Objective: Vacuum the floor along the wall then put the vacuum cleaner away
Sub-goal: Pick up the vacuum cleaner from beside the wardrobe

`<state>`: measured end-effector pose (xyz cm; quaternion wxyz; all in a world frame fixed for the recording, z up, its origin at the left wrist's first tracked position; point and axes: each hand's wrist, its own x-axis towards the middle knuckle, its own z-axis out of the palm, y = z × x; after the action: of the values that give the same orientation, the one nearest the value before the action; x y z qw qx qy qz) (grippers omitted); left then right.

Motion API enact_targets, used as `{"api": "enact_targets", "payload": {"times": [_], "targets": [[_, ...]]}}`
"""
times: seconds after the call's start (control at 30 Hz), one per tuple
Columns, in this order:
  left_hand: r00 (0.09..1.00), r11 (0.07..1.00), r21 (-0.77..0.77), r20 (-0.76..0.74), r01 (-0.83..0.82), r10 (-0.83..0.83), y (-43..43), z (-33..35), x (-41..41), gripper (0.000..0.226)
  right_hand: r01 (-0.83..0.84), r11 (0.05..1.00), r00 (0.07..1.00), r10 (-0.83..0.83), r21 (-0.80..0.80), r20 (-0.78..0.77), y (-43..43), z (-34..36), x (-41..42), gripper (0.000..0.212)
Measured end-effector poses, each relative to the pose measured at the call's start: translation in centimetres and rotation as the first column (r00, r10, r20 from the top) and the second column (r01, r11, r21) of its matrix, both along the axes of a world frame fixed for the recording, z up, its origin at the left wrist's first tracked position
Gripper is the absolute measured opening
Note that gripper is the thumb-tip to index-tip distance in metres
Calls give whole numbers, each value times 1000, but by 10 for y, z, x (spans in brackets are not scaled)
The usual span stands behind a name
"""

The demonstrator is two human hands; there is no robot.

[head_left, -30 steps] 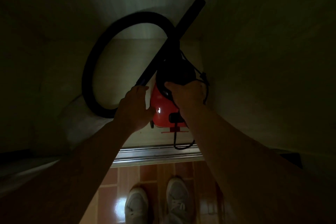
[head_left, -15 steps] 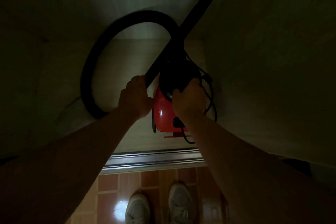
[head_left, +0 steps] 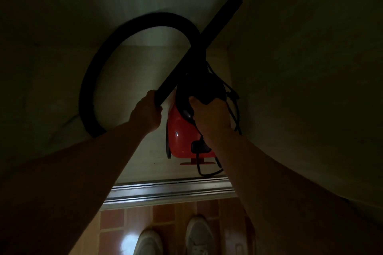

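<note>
A red vacuum cleaner [head_left: 179, 141] with a black top sits inside a dark closet, just past the metal door track. My right hand [head_left: 211, 116] grips its black handle on top. My left hand [head_left: 146, 114] holds the lower end of the black rigid tube [head_left: 203, 43], which slants up to the right toward the back corner. The black hose [head_left: 116, 47] arcs in a wide loop to the left. A black power cord [head_left: 232, 101] hangs bundled at the vacuum's right side and trails out behind it.
Closet walls close in on the left [head_left: 41, 68] and right [head_left: 300, 89]. A metal sliding-door track [head_left: 170, 190] crosses the threshold. Behind it lies glossy reddish tile floor [head_left: 165, 215] with my two light shoes [head_left: 199, 236].
The vacuum has gone a little deeper into the closet and the tube has swung further up to the right. Both hands kept their hold.
</note>
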<state>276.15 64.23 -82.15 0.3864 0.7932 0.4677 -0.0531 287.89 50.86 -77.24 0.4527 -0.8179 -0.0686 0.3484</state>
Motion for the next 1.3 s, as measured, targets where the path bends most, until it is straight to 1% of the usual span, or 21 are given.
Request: {"api": "enact_targets", "payload": {"times": [0.07, 0.17, 0.27, 0.33, 0.47, 0.53, 0.57, 0.63, 0.73, 0.83, 0.87, 0.93, 1.0, 1.07, 1.17, 1.3], "targets": [[999, 1000, 4, 38, 16, -16, -2, 7, 1, 44, -5, 1000, 1000, 5, 0, 16, -1, 2, -1, 45], [996, 999, 8, 80, 33, -34, -2, 24, 3, 42, -13, 1000, 999, 14, -27, 35, -4, 7, -7, 46], [989, 997, 35, 131, 67, -71, -5, 42, 6, 37, -20, 997, 998, 24, -69, 56, -11, 11, -11, 40], [985, 995, 35, 139, 93, -97, -7, 55, 5, 36, -25, 997, 997, 30, -78, 73, -16, 20, -16, 40], [979, 988, 22, 134, 151, -153, -11, 91, -4, 40, -5, 998, 998, 9, -57, 70, -22, 52, -23, 37], [968, 981, 14, 163, 193, -192, -13, 115, -11, 40, 31, 999, 999, -30, -40, 30, -23, 72, -29, 43], [962, 978, -1, 182, 208, -204, -15, 129, -16, 40, 56, 998, 998, -56, -19, 0, -26, 83, -34, 45], [953, 974, -23, 213, 224, -214, -21, 159, -31, 40, 73, 997, 997, -73, -6, -12, -33, 106, -45, 45], [943, 971, -58, 259, 232, -210, -36, 207, -58, 40, 73, 997, 997, -74, -30, -20, -45, 149, -63, 35], [940, 973, -106, 300, 204, -164, -57, 262, -82, 41, 56, 995, 998, -59, -87, -29, -59, 200, -84, 34], [940, 973, -125, 308, 193, -147, -65, 281, -90, 41, 44, 994, 999, -47, -101, -23, -65, 218, -91, 30], [942, 973, -150, 311, 177, -123, -84, 319, -106, 42, 30, 994, 1000, -30, -103, 1, -81, 255, -109, 23], [942, 973, -160, 316, 168, -111, -105, 359, -119, 44, 29, 995, 1000, -29, -93, 8, -98, 294, -127, 22], [943, 980, -129, 315, 155, -108, -128, 399, -132, 43, 27, 995, 1000, -27, -98, 6, -116, 332, -144, 19], [941, 983, -80, 312, 165, -132, -161, 451, -149, 41, 64, 997, 998, -65, -53, -21, -144, 380, -166, 18], [936, 983, -35, 311, 181, -162, -194, 502, -165, 41, 105, 994, 992, -106, -8, -63, -178, 426, -187, 13]]}}
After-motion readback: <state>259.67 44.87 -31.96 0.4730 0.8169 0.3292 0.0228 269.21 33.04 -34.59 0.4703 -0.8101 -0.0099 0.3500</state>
